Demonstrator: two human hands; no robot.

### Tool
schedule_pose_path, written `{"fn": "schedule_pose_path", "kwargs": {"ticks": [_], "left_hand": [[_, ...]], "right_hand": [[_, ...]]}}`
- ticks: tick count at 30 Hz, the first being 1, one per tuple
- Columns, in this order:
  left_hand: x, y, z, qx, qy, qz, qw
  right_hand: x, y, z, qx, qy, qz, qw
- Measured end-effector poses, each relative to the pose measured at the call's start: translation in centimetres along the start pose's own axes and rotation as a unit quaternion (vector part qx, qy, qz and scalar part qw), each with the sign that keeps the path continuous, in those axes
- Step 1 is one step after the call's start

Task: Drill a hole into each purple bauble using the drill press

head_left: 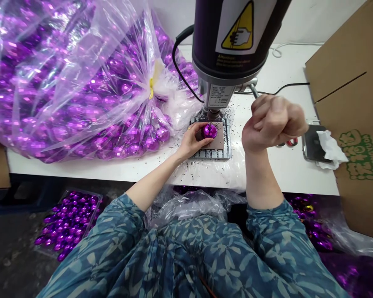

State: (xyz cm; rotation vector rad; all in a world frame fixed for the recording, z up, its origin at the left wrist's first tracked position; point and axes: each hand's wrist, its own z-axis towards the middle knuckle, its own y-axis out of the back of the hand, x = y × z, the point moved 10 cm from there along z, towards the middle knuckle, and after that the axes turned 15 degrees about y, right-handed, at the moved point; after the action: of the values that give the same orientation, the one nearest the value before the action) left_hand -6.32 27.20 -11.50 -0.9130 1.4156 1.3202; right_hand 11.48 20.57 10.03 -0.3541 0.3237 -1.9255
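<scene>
A small shiny purple ball (210,131) rests on a brown board (218,143) atop the slotted metal base (226,154) of a bench drill press (231,68). My left hand (193,140) grips the ball from the left, thumb and fingers around its sides. Directly above the ball is the drill chuck (213,115); whether the bit touches it, I cannot tell. My right hand (273,120), a little blurred, is closed in a fist around the drill press lever (254,90) on the right. The grip end of the lever is hidden inside the fist.
Left on the white table (143,168) lies a large clear bag (81,91) full of purple balls. A cardboard box (354,99) stands right, beside a phone (315,142) and crumpled tissue (331,147). Dark shavings surround the base. Below left is a tray (95,211) of purple balls.
</scene>
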Motion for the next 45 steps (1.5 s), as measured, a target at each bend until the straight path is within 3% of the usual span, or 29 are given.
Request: {"fn": "schedule_pose_path", "kwargs": {"ticks": [5, 9, 10, 12, 14, 15, 17, 18, 19, 21, 24, 26, 28, 30, 34, 40, 42, 45], "left_hand": [[-0.4, 0.2, -0.6, -0.016, 0.035, -0.009, 0.999], [-3.6, 3.0, -3.9, -0.06, 0.044, 0.089, 0.993], [-4.2, 3.4, -5.1, -0.032, 0.056, 0.116, 0.991], [-4.5, 2.7, -8.3, 0.106, 0.095, 0.165, 0.976], [-3.5, 1.3, -12.7, 0.272, 0.132, 0.228, 0.926], [-2.8, 1.0, -14.8, 0.328, 0.141, 0.265, 0.896], [-1.8, 0.9, -17.5, 0.381, 0.138, 0.324, 0.855], [-1.7, 1.0, -17.9, 0.387, 0.13, 0.332, 0.85], [-2.0, 1.2, -17.5, 0.382, 0.118, 0.323, 0.858], [-3.3, 2.3, -14.5, 0.325, 0.087, 0.282, 0.898], [-6.0, 6.4, -6.3, 0.124, 0.029, 0.259, 0.957], [-7.0, 8.9, -1.2, 0.015, 0.01, 0.273, 0.962], [-6.6, 9.5, 2.8, 0.011, 0.018, 0.309, 0.951], [-5.3, 8.9, 5.3, 0.063, 0.054, 0.383, 0.92], [-3.8, 9.0, 5.8, 0.12, 0.101, 0.555, 0.817], [-3.9, 11.2, 3.9, 0.083, 0.168, 0.659, 0.729], [-3.8, 11.9, 3.6, 0.064, 0.188, 0.67, 0.715], [-3.6, 12.5, 3.6, 0.046, 0.2, 0.652, 0.729]], "right_hand": [[-1.1, -3.4, 3.9, 0.034, -0.117, 0.033, 0.992], [-1.6, -4.8, 5.3, 0.044, -0.172, 0.039, 0.983], [-1.7, -4.8, 5.2, 0.043, -0.183, 0.039, 0.981], [-1.8, -4.7, 4.9, 0.038, -0.2, 0.036, 0.978], [-1.8, -4.4, 4.6, 0.028, -0.209, 0.032, 0.977], [-1.8, -4.2, 4.4, 0.022, -0.211, 0.032, 0.977], [-1.8, -4.1, 4.4, 0.013, -0.211, 0.032, 0.977], [-1.7, -4.0, 4.4, 0.012, -0.209, 0.033, 0.977], [-1.7, -4.1, 4.4, 0.013, -0.206, 0.033, 0.978], [-1.6, -4.1, 4.5, 0.015, -0.203, 0.033, 0.979], [-1.6, -4.1, 4.5, 0.009, -0.208, 0.03, 0.978], [-1.7, -4.0, 4.5, 0.001, -0.214, 0.028, 0.977], [-1.7, -4.0, 4.4, -0.002, -0.211, 0.034, 0.977], [-1.8, -4.0, 4.4, 0.002, -0.203, 0.044, 0.978], [-1.9, -4.0, 4.3, 0.006, -0.191, 0.052, 0.98], [-1.9, -4.0, 4.3, 0.002, -0.184, 0.056, 0.981], [-1.8, -4.0, 4.3, 0.006, -0.178, 0.056, 0.983], [-1.8, -4.1, 4.4, 0.013, -0.167, 0.059, 0.984]]}}
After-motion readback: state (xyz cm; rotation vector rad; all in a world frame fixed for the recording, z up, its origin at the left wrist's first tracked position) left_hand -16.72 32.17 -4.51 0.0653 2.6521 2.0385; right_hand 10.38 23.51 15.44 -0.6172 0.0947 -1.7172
